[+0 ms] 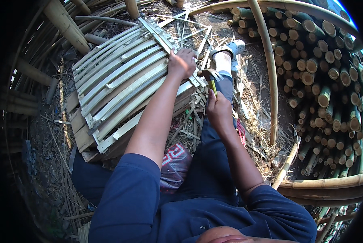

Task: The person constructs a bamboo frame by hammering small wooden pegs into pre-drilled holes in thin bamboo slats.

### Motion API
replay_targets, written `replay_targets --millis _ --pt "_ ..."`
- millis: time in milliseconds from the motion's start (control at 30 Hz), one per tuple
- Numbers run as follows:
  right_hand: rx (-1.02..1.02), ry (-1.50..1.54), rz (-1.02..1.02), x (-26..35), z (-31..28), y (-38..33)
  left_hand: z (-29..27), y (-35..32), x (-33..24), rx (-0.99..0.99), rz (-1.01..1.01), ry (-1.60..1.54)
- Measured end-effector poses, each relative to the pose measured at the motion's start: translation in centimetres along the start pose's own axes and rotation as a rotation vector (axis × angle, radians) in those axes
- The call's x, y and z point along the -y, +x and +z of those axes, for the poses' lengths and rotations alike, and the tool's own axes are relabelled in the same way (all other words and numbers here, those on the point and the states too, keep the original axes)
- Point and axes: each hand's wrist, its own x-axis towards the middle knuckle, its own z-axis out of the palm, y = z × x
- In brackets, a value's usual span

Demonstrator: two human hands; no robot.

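Observation:
A panel of pale split-bamboo slats [126, 75] lies in front of me to the left, its slats side by side over wooden boards. Across their right ends runs a crosswise bamboo strip [155, 35]. My left hand [182, 63] is on that strip near its lower end, fingers curled around it; whether a nail is between the fingertips I cannot make out. Just to the right, my right hand [219, 107] grips a hammer [212, 84] by its yellow handle. The metal hammer head is raised close to the left fingers, apart from the strip.
A big stack of cut bamboo poles [323, 81] fills the right side, behind an upright bamboo post [268, 73] and a low rail [331, 182]. Bamboo scraps [246, 91] litter the ground. My foot in a grey clog [234, 47] is stretched ahead. Thick bamboo posts [66, 24] stand at far left.

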Motion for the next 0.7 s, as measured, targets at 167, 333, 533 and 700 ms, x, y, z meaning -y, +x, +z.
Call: replay_targets --millis 167,333,533,700 --pt "-0.031 -0.018 0.031 -2.1 1.6 0.1 -1.2 0.4 -1.0 0.136 -0.022 0.002" --pt "-0.038 0.013 0.038 -1.2 1.2 -0.1 -1.5 0.2 -0.7 0.155 -0.057 0.017" --pt "0.011 -0.021 -0.047 -0.2 -0.3 0.5 -1.4 0.0 -0.4 0.142 -0.022 0.029" --pt "-0.395 0.268 -0.182 2.0 -1.4 -1.5 -1.2 0.3 -1.1 0.144 -0.029 0.011"
